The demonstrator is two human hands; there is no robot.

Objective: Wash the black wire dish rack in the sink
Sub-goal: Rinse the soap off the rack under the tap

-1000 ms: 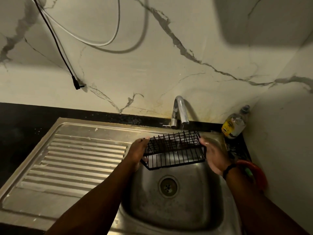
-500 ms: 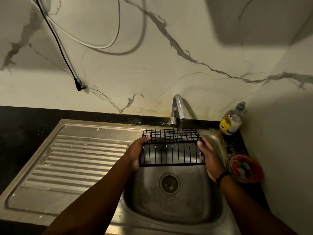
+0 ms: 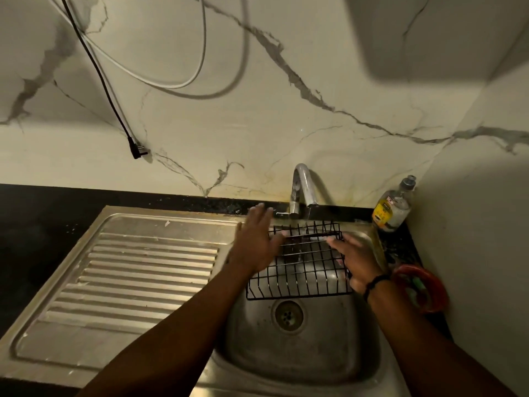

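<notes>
So the black wire dish rack point(image 3: 300, 267) is sitting over the far half of the stainless steel sink bowl point(image 3: 300, 353), tilted, with its back edge up under the curved chrome tap point(image 3: 303, 187) at about 12 o'clock from the drain. I can't tell whether water is running, the light is too dim.

The right hand point(image 3: 357, 262) is on the rack's 3 o'clock side, its fingers point(image 3: 335, 242) laid along the top wires and the thumb side seemingly wrapped round the edge, so it looks like that hand carries the rack. The left hand point(image 3: 257, 242) is at the rack's 10 o'clock corner, fingers straight and spread, palm down, tips reaching toward the tap base; only the heel and thumb side seem to touch the wires, not a real grip.

Handling-wise: I'd guess it's light and stiff, basically a welded coated-wire grid, so it won't flex much but it'll get slippery once wet and soapy. Thin wires dig into fingers, so best hold is the thicker outer frame on the two short ends, one hand each.

Off at 2 o'clock there's a clear soap bottle with a yellow label point(image 3: 392, 207) in the corner of the black worktop point(image 3: 43, 224), and a red round holder point(image 3: 420, 287) at 3 o'clock.
</notes>
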